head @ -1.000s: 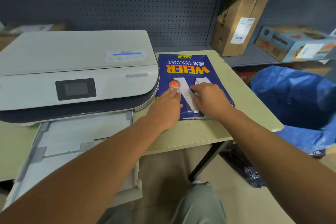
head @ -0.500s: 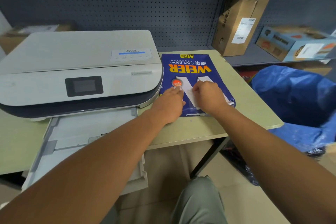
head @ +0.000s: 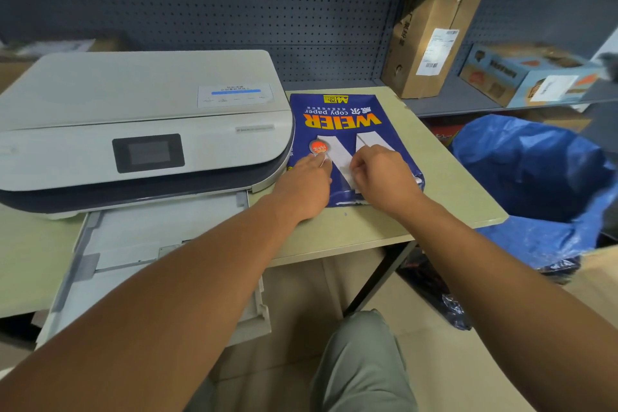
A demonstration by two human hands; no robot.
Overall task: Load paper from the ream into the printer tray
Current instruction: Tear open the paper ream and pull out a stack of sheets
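Note:
A blue ream of copy paper (head: pixel 337 117) lies flat on the pale green table (head: pixel 448 177), just right of the white printer (head: pixel 140 117). The printer's paper tray (head: pixel 160 237) is pulled out toward me, and I see no sheets in it. My left hand (head: pixel 306 187) rests palm down on the near left part of the ream, fingers flat. My right hand (head: pixel 381 177) sits on the near right part with fingers curled onto the wrapper. Whether it pinches the wrapper I cannot tell. The ream's near edge looks torn, showing white.
A grey pegboard shelf unit stands behind the table. On its shelf sit a brown cardboard box (head: pixel 431 40) and a blue printed box (head: pixel 521 77). A bin lined with a blue bag (head: pixel 535 177) stands right of the table. My knee (head: pixel 364 361) is below the table edge.
My right hand's fingers have curled tighter on the ream's wrapper. The left hand stays flat on it. My head has shifted slightly, moving the view a little leftward.

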